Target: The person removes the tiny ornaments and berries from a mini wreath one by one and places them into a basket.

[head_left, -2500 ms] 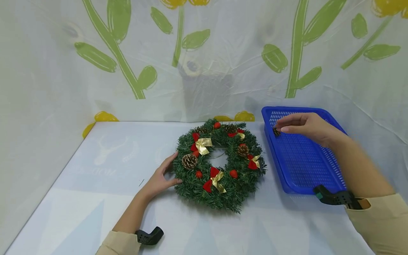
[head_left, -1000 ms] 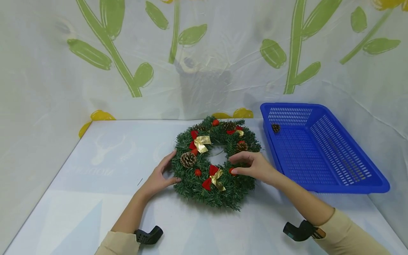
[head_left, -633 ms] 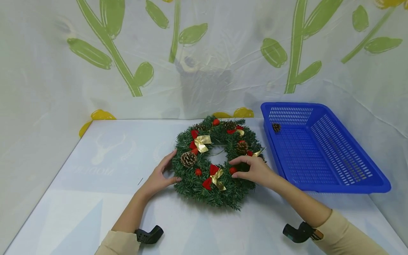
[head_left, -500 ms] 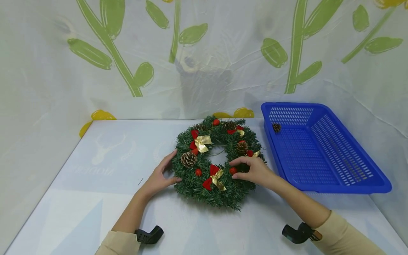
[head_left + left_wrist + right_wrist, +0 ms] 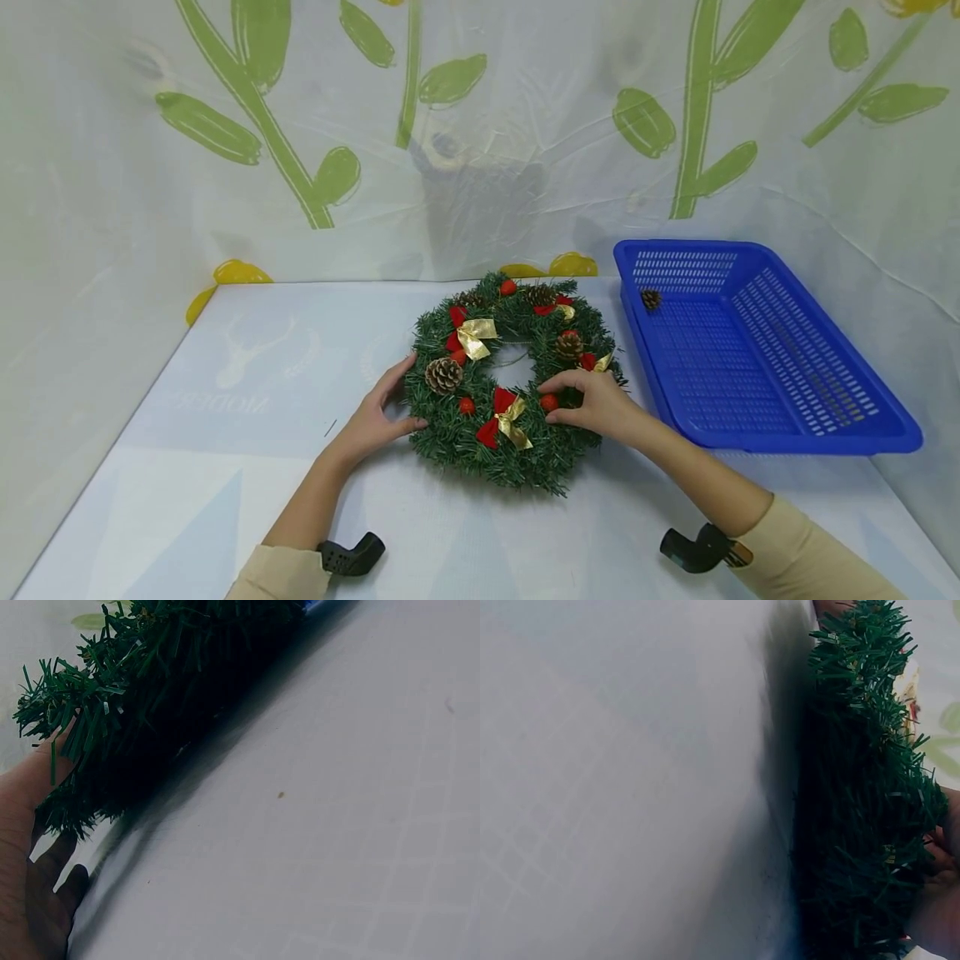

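Note:
In the head view a green Christmas wreath (image 5: 480, 467) lies on the white table, with pine cones (image 5: 444, 376), red balls (image 5: 467, 406) and red-and-gold bows (image 5: 513, 421) around its ring. My left hand (image 5: 377, 421) holds its left edge, thumb and fingers spread along the side; the left wrist view shows a finger running behind the greenery (image 5: 161, 682). My right hand (image 5: 600, 406) grips the ring's lower right part. Its thumb and index finger lie either side of a red ball (image 5: 549, 402), and the hand partly covers a bow (image 5: 588, 361).
A blue perforated basket (image 5: 840, 446) stands to the right of the wreath, with one small pine cone (image 5: 651, 299) in its far left corner. Thin dark bits (image 5: 330, 427) lie on the table (image 5: 247, 467) left of my hand. A flower-patterned curtain (image 5: 540, 125) hangs behind.
My right hand has moved left from over the basket, where its fingers were at the small pine cone, to the wreath. Over the last half second both hands have barely shifted.

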The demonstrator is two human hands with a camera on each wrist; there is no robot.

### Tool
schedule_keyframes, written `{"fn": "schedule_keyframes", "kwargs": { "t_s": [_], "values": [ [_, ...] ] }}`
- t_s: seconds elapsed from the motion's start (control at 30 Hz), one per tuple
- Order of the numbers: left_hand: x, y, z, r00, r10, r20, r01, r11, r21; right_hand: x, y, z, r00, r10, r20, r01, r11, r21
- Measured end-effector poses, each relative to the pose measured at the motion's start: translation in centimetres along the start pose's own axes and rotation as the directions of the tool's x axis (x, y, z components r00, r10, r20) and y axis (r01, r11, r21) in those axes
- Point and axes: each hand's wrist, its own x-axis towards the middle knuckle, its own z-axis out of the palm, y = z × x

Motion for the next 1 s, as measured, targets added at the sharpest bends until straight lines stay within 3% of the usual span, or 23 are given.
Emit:
{"fn": "schedule_keyframes", "kwargs": {
  "t_s": [0.33, 0.6, 1.0],
  "values": [
    [-0.1, 0.1, 0.0, 1.0, 0.003, -0.007, -0.003, 1.0, 0.006, -0.1, 0.3, 0.3, 0.999, 0.032, -0.039, -0.03, 0.998, 0.058],
    [0.0, -0.1, 0.0, 1.0, 0.011, -0.006, -0.011, 1.0, 0.005, 0.1, -0.2, 0.2, 0.991, 0.121, -0.062, -0.108, 0.978, 0.181],
    [0.0, 0.1, 0.0, 1.0, -0.017, -0.006, 0.017, 1.0, 0.012, 0.5, -1.6, -1.2, 0.989, 0.104, -0.103, -0.081, 0.975, 0.207]
  ]
}}
